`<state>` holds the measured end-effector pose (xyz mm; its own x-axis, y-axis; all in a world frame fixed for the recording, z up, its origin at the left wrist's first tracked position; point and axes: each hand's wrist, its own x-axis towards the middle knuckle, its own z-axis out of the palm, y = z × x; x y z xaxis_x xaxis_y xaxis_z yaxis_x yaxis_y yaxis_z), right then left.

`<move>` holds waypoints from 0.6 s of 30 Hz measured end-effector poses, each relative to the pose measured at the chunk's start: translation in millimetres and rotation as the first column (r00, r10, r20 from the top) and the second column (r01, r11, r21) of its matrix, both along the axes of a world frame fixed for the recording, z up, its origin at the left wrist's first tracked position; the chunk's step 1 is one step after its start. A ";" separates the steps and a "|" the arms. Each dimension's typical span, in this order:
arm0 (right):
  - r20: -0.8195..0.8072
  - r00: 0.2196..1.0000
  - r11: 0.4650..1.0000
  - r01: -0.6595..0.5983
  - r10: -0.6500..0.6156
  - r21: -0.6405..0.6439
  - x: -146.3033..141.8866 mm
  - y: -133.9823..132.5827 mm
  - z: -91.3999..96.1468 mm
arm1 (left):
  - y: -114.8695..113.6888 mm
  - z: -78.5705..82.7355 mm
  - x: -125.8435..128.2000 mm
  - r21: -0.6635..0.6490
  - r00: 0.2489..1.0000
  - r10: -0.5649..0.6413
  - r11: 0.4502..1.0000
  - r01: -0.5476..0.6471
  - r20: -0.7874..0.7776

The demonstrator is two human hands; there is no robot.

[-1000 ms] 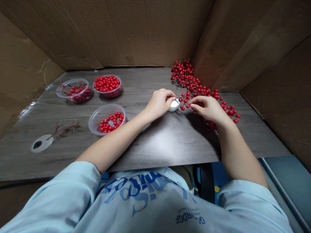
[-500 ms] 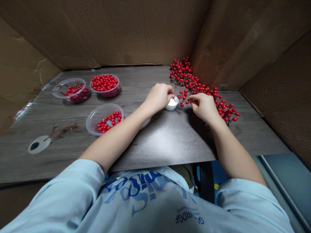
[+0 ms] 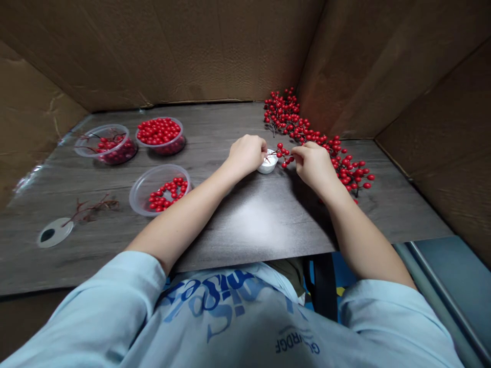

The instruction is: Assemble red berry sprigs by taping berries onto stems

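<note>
One red berry sprig (image 3: pixel 283 155) is between the left hand (image 3: pixel 246 154) and the right hand (image 3: pixel 315 164), just right of the white cup (image 3: pixel 267 167). The right hand pinches its right end; the left fingertips are hidden, so I cannot tell their grip. Handling this sprig seems the step underway; the next move likely calls for a steady right pinch and fine left finger control.

Shirt front (image 3: pixel 238 327) — large blue lettering (image 3: pixel 215 296), upside down, creased, not surely readable; smaller print (image 3: pixel 297 345) — letters R, D, G discernible.
</note>
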<state>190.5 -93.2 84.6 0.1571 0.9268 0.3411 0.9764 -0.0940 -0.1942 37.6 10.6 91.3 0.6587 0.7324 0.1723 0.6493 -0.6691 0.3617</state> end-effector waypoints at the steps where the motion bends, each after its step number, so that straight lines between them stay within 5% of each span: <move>1: 0.008 1.000 1.000 0.000 0.000 0.002 0.1 0.3 -0.5 | -0.6 0.9 0.1 0.002 1.000 -0.003 1.000 0.003 -0.027; 18: -0.016 0.999 0.992 -0.028 0.030 0.124 6.9 4.0 -10.5 | -1.6 0.4 1.9 0.017 0.996 -0.032 0.999 0.034 -0.083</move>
<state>197.4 -89.1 74.2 0.1380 0.8819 0.4508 0.9746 -0.0398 -0.2205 39.5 8.9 91.7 0.6951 0.7072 0.1293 0.6538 -0.6967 0.2953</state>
